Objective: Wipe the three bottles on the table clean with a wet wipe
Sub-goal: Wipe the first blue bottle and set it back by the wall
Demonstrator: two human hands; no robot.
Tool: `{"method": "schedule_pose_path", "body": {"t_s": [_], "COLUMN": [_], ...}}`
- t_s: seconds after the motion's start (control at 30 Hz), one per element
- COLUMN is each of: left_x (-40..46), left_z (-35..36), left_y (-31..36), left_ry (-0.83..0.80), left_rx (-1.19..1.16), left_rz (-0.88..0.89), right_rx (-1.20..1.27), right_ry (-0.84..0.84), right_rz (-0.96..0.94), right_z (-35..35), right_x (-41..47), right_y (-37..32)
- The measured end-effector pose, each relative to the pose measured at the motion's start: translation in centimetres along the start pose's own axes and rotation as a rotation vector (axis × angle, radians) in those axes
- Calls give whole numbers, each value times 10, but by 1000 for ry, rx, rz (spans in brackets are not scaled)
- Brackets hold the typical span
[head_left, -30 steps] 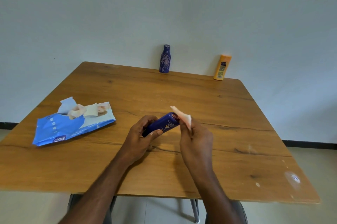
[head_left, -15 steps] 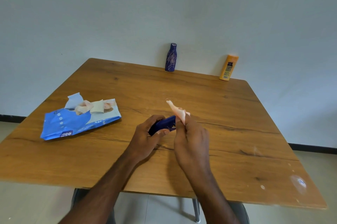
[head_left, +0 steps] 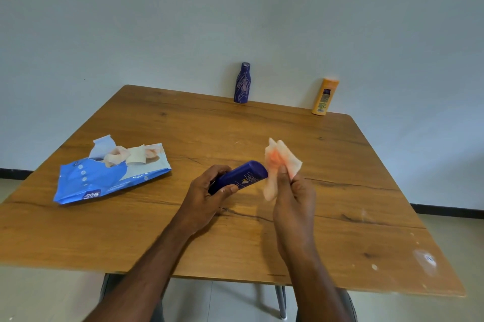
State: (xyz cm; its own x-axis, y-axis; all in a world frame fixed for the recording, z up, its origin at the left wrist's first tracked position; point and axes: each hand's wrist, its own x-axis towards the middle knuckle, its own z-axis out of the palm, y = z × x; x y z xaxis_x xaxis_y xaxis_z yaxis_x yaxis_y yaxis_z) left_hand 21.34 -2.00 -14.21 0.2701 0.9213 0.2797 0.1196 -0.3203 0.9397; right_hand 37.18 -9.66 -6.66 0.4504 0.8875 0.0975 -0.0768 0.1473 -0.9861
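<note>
A person sits at a wooden table (head_left: 262,122), seen from a camera on their head that looks down at both bare hands. The left hand (head_left: 209,196) curls its fingers and thumb around the lower part of a dark blue bottle (head_left: 242,176), holding it tilted just above the tabletop with its rounded far end pointing up and to the right. The right hand (head_left: 293,198) pinches a crumpled pale pink wet wipe (head_left: 281,162) between thumb and fingertips; the wipe sits just beside the bottle's raised end, and whether it touches cannot be told. Two more bottles stand upright at the far edge against the wall, well apart from the hands: a purple patterned bottle (head_left: 243,83) near the middle and an orange bottle (head_left: 324,96) to its right. An open blue packet of wipes (head_left: 104,177) lies to the left, with a wipe poking out of its flap. The risk from here seems twofold: a damp, smooth bottle gripped only at one end could slip or twist out of the left hand, and the bunched wipe may skip part of the surface, leaving the gripped end uncleaned. Reaching later for the far bottles could also topple them.
</note>
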Motion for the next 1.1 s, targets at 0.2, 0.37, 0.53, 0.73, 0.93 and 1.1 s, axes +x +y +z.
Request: {"method": "schedule_pose_path", "body": {"t_s": [0.2,0.37,0.53,0.73,0.93,1.1], "left_x": [1,0,0,1,1,0], "left_z": [5,5,9,-1,-2,-1], "left_y": [-2,-3,0,2,3,5], "left_ry": [-20,8,-15,78,57,36], "left_rx": [56,36,106,-138,-176,-181], "left_rz": [37,20,2,-13,-16,-13], "right_rx": [-476,-136,738,569,-244,-614], "right_ry": [-11,-97,-156,-34,30,-163], "right_rz": [-206,-64,316,253,-183,-390], "right_z": [13,14,-4,-15,-8,10], "right_x": [-10,-6,6,7,5,0], "right_y": [15,-9,-33,-24,2,16]}}
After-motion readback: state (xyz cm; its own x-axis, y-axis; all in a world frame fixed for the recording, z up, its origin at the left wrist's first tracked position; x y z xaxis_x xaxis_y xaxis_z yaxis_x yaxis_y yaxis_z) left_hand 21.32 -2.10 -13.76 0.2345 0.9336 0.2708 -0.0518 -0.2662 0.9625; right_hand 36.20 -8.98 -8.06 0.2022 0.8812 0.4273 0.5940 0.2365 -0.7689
